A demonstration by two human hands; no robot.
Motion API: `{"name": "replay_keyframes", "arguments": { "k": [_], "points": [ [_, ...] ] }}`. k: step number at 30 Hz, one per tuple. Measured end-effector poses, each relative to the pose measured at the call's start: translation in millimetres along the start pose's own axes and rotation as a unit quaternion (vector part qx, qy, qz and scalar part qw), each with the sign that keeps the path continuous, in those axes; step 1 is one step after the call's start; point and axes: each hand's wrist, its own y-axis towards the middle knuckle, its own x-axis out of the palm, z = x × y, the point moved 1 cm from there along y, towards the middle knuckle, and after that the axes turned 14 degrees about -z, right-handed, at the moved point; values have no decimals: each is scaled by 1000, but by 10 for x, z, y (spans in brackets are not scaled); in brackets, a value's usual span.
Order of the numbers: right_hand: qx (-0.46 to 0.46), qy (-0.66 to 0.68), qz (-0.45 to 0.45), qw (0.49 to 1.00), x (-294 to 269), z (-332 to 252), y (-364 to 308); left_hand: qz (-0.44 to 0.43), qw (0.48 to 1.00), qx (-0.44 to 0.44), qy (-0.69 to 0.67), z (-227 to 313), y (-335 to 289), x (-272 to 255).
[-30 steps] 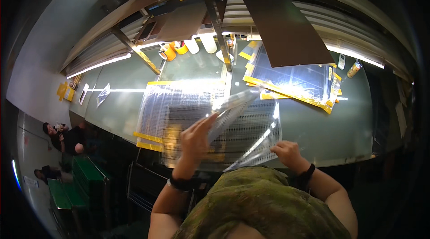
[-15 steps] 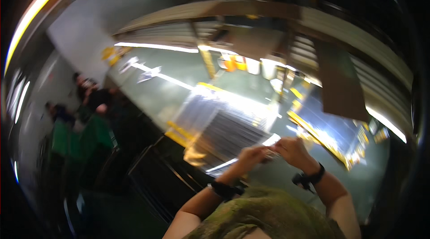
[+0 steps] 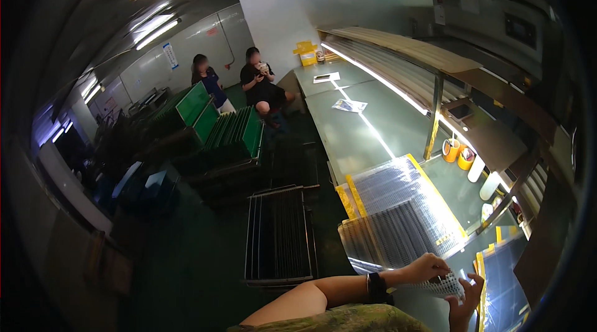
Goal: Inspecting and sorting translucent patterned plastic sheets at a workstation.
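A small, light-coloured perforated sheet (image 3: 443, 287) sits between my hands at the lower right, over the bench. My left hand (image 3: 423, 268) is closed on its left end, fingertips on the upper edge. At its right end, my right hand (image 3: 467, 299) grips the edge between thumb and fingers. Just beyond lies a stack of dark ribbed sheets (image 3: 388, 232), partly over a clear gridded panel (image 3: 404, 186) with yellow edging. Right of my right hand is a second dark panel (image 3: 507, 282) with yellow edges.
The bench (image 3: 348, 136) runs away under a lit shelf. Orange cups (image 3: 451, 150) and white bottles (image 3: 477, 169) stand at its back, below a post (image 3: 433, 117). Left are a dark rack (image 3: 280, 235) and green racks (image 3: 224, 136). Two people (image 3: 264, 83) are farther off.
My view has swung left, so the people and racks show more clearly and my hands now appear farther right. The perforated sheet, blurred before, is now visible between my hands.
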Motion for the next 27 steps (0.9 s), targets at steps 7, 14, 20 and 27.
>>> {"name": "replay_keyframes", "arguments": {
  "k": [7, 14, 20, 27],
  "points": [
    [121, -7, 3, 993, 157, 36, -77, -25, 997, 32, 68, 54, 26, 36],
    [57, -62, 28, 996, 184, 9, -78, -34, 993, 46, 105, 59, 28, 93],
    [15, -73, 48, 996, 230, 76, -157, 0, 991, 65, 114, -10, 33, 120],
    [137, -1, -130, 982, 116, 18, -578, 114, 984, 52, 124, 48, 209, -432]
  ]
}}
